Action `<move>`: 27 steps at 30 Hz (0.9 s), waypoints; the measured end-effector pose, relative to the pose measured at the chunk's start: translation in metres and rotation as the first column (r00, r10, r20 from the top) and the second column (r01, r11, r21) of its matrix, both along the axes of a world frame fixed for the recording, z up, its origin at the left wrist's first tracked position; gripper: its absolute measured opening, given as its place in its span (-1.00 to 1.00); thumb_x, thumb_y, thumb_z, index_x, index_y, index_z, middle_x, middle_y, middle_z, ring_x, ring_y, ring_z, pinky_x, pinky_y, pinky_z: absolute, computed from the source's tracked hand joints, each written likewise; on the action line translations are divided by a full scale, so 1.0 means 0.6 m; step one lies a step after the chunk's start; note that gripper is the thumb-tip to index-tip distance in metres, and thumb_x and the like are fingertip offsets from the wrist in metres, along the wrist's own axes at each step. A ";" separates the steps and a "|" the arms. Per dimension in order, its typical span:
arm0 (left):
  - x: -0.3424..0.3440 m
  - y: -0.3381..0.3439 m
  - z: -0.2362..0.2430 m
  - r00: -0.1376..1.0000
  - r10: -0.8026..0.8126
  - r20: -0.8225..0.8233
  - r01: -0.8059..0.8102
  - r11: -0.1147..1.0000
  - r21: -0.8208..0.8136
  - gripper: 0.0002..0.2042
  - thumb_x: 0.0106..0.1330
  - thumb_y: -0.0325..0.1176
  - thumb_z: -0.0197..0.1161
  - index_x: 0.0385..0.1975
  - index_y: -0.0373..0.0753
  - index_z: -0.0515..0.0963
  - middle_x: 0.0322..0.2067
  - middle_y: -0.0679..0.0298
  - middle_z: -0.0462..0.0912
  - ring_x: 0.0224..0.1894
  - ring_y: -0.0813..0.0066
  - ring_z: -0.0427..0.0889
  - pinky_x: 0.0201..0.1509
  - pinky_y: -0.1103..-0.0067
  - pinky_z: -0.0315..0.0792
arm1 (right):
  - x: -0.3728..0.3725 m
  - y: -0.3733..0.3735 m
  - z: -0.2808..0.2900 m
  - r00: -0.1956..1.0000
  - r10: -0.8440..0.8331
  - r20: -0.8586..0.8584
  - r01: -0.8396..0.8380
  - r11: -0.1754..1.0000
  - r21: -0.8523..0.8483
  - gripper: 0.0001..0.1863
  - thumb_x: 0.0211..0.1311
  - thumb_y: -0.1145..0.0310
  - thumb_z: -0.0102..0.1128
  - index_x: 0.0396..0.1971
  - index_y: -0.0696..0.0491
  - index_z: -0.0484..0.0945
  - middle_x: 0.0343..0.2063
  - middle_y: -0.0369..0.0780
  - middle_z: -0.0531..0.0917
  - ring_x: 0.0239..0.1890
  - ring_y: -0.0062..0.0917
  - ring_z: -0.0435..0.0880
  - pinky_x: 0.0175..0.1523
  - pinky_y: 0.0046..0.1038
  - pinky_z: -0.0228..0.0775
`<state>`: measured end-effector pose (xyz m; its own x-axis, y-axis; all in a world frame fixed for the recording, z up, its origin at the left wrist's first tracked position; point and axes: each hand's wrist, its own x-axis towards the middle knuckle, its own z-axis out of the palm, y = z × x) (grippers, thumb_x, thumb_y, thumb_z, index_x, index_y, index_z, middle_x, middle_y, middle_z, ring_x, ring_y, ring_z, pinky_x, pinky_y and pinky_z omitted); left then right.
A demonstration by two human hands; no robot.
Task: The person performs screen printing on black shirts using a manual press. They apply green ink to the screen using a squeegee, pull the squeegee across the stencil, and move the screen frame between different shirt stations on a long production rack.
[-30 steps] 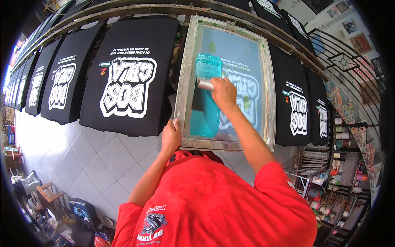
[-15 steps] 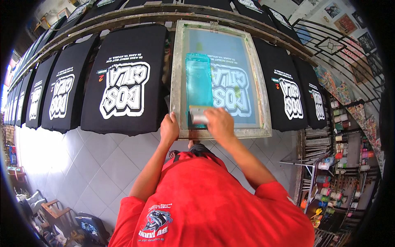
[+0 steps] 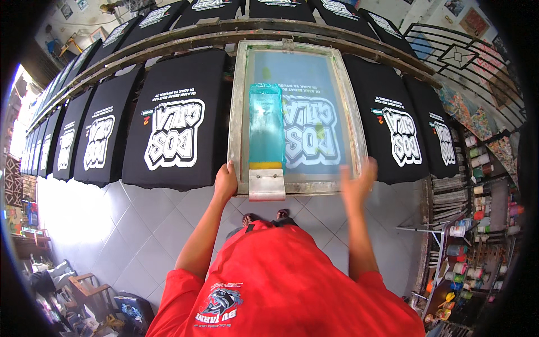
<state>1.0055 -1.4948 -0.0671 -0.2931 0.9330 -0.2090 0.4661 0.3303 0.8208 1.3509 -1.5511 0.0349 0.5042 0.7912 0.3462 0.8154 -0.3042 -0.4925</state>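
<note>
A screen printing frame (image 3: 237, 112) lies over a black shirt, whose white lettering shows through the pale blue mesh (image 3: 306, 73). A strip of teal ink (image 3: 266, 123) covers the mesh's left side. At the strip's near end, a squeegee (image 3: 267, 188) with a silver holder and yellow blade leans on the frame's near edge, and no hand is on it. My left hand (image 3: 226, 181) is closed on the frame's near left corner. Blurred by motion, my right hand (image 3: 358, 181) is at the near right corner, thumb and fingers apart; whether it touches the frame is unclear.
Black shirts with white print (image 3: 175, 129) lie in a row on both sides of the frame. Behind them run long rails (image 3: 185, 40) and a second row of shirts. Shelves of paint tubs (image 3: 457, 264) stand at right. Tiled floor (image 3: 151, 224) lies below.
My right hand has let go of the squeegee and moved right to the frame's near right corner. The squeegee now leans on the near edge. My left hand stays on the frame.
</note>
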 end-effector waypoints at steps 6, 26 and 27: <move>0.003 0.006 0.030 0.998 -0.020 0.064 0.020 1.000 -0.001 -0.49 0.48 -0.05 -0.17 -0.37 -0.46 0.48 -0.42 -0.21 0.56 -0.25 -0.17 0.57 -0.12 0.18 0.37 | 0.228 0.008 -0.110 0.930 -0.127 -0.344 0.007 0.944 -0.329 -0.33 0.34 -0.16 -0.14 -0.07 0.23 0.55 -0.15 0.12 0.62 -0.07 0.03 0.57 0.01 -0.13 0.36; -0.705 -0.078 0.094 0.997 0.065 -0.033 -0.065 0.998 -0.004 -0.53 0.49 -0.12 -0.15 -0.23 -0.49 0.52 -0.37 -0.10 0.61 -0.29 0.18 0.58 -0.08 0.36 0.39 | -0.492 -0.038 -0.103 0.936 0.056 -0.348 -0.056 0.998 0.008 -0.50 0.42 0.13 -0.14 -0.45 0.30 0.53 -0.58 0.02 0.57 -0.51 -0.22 0.51 -0.29 -0.24 0.30; -0.729 -0.073 0.093 0.998 0.068 -0.007 -0.068 0.998 -0.018 -0.53 0.49 -0.10 -0.15 -0.21 -0.48 0.52 -0.36 -0.10 0.61 -0.29 0.17 0.58 -0.07 0.37 0.39 | -0.516 -0.036 -0.107 0.924 0.064 -0.376 -0.057 0.998 0.030 -0.50 0.41 0.12 -0.13 -0.45 0.30 0.52 -0.59 0.04 0.55 -0.51 -0.19 0.51 -0.29 -0.22 0.29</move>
<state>0.5681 -1.5387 -0.0114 -0.3571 0.9068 -0.2239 0.4468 0.3764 0.8116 1.0412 -1.5725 -0.0296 0.5513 0.8199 0.1543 0.5851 -0.2481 -0.7721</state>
